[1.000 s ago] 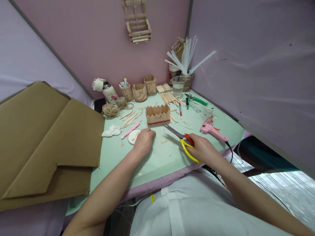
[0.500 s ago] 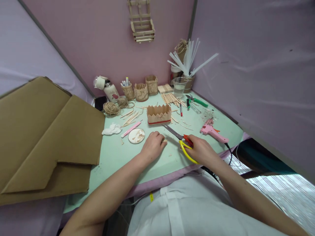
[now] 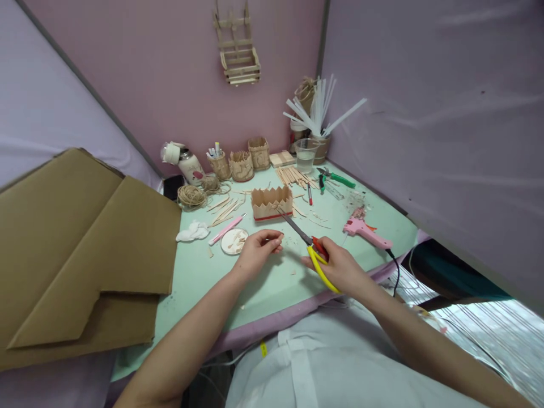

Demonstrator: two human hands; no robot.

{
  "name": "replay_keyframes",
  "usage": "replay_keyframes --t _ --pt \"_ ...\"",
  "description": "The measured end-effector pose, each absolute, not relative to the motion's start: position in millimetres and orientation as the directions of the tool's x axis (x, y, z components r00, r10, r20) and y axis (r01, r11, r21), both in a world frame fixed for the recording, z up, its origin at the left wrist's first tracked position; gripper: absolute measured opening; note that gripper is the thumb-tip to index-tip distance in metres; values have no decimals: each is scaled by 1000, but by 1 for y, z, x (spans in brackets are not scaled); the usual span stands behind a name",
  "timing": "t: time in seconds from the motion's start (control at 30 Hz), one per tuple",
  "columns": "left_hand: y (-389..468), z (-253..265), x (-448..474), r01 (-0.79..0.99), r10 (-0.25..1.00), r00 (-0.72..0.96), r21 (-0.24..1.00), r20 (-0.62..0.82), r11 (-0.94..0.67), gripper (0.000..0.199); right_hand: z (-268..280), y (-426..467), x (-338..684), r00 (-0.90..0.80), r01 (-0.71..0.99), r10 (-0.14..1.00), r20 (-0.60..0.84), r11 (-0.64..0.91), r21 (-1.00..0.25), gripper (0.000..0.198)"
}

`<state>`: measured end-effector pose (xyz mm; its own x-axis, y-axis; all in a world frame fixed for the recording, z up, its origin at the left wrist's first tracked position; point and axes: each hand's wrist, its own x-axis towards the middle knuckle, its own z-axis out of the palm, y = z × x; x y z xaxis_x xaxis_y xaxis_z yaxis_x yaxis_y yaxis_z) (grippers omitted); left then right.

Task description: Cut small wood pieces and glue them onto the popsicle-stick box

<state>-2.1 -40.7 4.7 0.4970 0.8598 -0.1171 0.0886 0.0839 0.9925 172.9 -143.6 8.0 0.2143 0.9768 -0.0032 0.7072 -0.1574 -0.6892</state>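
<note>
My right hand is wrapped round the yellow and red handles of a pair of scissors. The blades point up and left, their tips near the front of a box with a zigzag rim and a red line along its base. My left hand is closed in a pinch, held left of the scissors and apart from them. A small pale piece of wood seems to be between its fingertips, mostly hidden. Beside that hand, a round white dish holds several wood bits.
A pink craft knife, white tissue and twine lie left. A pink glue gun and green-handled pliers lie right. Craft sticks, decorated holders and a water cup stand behind. Folded cardboard covers the left side.
My left hand has lifted a little and turned, its fingertips now pinched together more visibly. The scissors stay in my right hand, whose fingers have shifted. The view has tilted slightly.
</note>
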Motion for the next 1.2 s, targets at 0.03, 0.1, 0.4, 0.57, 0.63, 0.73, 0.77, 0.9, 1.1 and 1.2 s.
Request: replay_keyframes --t 0.03,0.1,0.4,0.57,0.63,0.73,0.77,0.9,1.1,1.2 --pt "-41 6 -2 47 858 495 990 -137 131 28 8 -145 170 206 690 978 -27 -165 -705 30" --pt "-42 11 -3 -33 846 504 975 -172 219 27 8 -147 164 183 663 981 -65 -172 -728 34" --pt "-49 23 -6 -142 813 557 945 -169 294 17 6 -151 153 144 667 981 -128 -192 -720 46" --pt "-50 21 -5 -157 807 572 946 -146 282 16 7 -152 151 137 717 979 -147 -201 -667 47" --pt "-50 20 -4 -156 806 576 950 -136 271 16 8 -153 150 130 734 979 -154 -199 -649 46" --pt "-52 19 -4 -149 808 578 959 -113 240 16 10 -155 150 123 756 977 -174 -206 -622 45" --pt "-52 18 -3 -139 811 575 965 -105 223 16 11 -155 151 119 763 976 -185 -209 -611 45" --pt "-54 19 -2 -81 819 565 982 -96 170 15 15 -159 151 99 776 972 -214 -210 -595 41" --pt "-52 17 -4 -53 767 628 975 -135 215 16 14 -165 151 72 719 972 -222 -205 -664 30" --pt "-53 14 -2 -35 709 682 960 -180 277 19 10 -172 154 35 668 969 -246 -206 -715 29"
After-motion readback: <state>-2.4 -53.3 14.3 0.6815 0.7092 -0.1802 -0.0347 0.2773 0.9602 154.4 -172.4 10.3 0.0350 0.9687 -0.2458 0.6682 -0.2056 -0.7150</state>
